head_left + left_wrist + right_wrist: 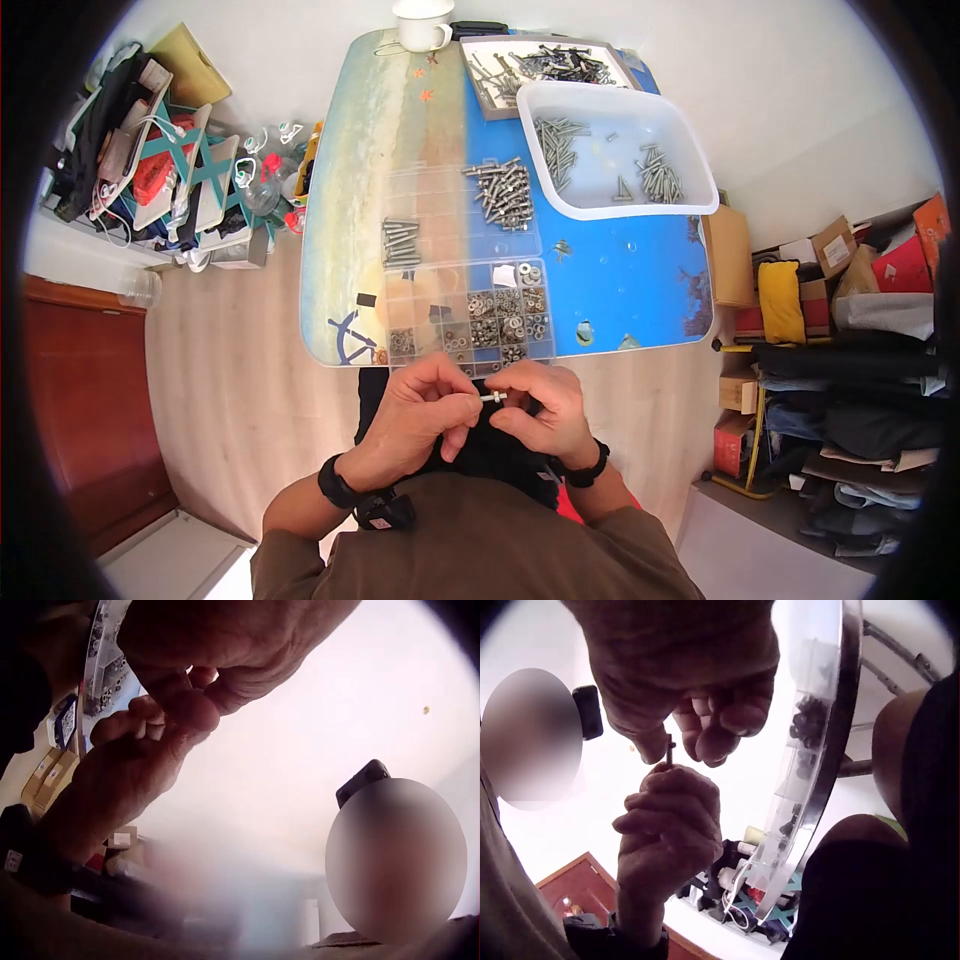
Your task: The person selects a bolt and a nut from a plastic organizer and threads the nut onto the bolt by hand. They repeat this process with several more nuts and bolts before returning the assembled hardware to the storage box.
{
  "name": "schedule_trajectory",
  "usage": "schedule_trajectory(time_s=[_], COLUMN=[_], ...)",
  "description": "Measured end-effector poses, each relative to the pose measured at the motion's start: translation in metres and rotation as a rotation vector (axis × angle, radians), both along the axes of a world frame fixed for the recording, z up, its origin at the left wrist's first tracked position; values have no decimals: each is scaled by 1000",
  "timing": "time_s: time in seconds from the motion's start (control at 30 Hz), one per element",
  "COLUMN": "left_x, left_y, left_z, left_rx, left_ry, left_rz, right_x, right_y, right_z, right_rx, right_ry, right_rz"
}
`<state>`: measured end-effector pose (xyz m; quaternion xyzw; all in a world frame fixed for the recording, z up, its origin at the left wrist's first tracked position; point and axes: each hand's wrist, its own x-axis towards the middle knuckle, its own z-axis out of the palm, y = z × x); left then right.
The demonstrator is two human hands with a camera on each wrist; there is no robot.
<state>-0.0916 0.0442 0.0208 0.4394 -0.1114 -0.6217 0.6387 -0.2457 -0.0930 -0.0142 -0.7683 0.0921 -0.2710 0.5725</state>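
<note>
Desk point(640, 300), ahead of the fingers. Compartment box point(420, 300) of small hardware, just beyond them; white tub point(612, 213) of screws, farther off, rightward. Left hand point(430, 405): fingertips pinched together. Right hand point(545, 400): fingers curved, parted, apparently gripping nothing. Heap of bolts point(505, 195), beyond the fingers: fitted, apparently finished. Row of bare screws point(400, 243), nearer: probably remaining. Bolt point(494, 397), between left fingertips, wider end rightward: seemingly midway.

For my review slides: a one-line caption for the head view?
Left hand pinching a small bolt beside the right hand, near a compartment box of metal parts.
</note>
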Motion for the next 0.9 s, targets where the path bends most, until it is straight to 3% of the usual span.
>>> schedule_trajectory(time_s=[0.2,0.27,0.5,0.67,0.9], left_x=[7,8,6,6,6], left_y=[3,5,7,7,7], left_z=[1,-1,-1,-3,0], left_rx=[-20,-31,-36,-39,-28], left_ry=[19,8,38,18,41], left_rz=[15,6,-17,-29,-14], right_x=[9,4,11,0,1], right_y=[2,5,8,7,7], right_z=[-9,2,1,10,-1], right_rx=[-221,20,-89,28,-43], right_ry=[-96,48,24,27,1], right_rz=[20,38,6,31,13])
